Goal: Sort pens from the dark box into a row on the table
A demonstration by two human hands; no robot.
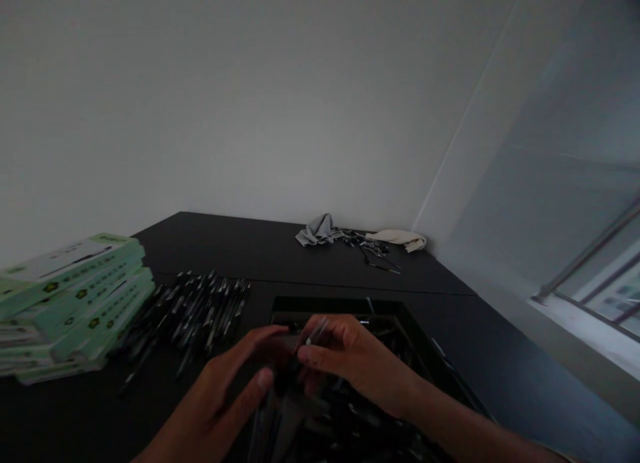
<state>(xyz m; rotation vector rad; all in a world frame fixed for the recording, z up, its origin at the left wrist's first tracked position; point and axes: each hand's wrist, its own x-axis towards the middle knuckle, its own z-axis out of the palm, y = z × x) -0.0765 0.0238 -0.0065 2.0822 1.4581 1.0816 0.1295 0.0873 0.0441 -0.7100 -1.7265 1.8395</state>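
Observation:
My right hand [353,360] pinches a thin clear-and-dark pen-like item [313,336] above a black open box [420,336]. My left hand [227,390] meets it from the left, thumb and fingers curled around the lower, dark end of the same item. Both hands are blurred by motion. The box holds several dark pieces, dimly lit.
A pile of several dark pens [195,310] lies on the black table [250,250] left of the box. A stack of green and white flat boxes [70,296] stands at the far left. Grey cloth [317,231], a cream cloth [400,238] and small tools [373,250] lie at the back.

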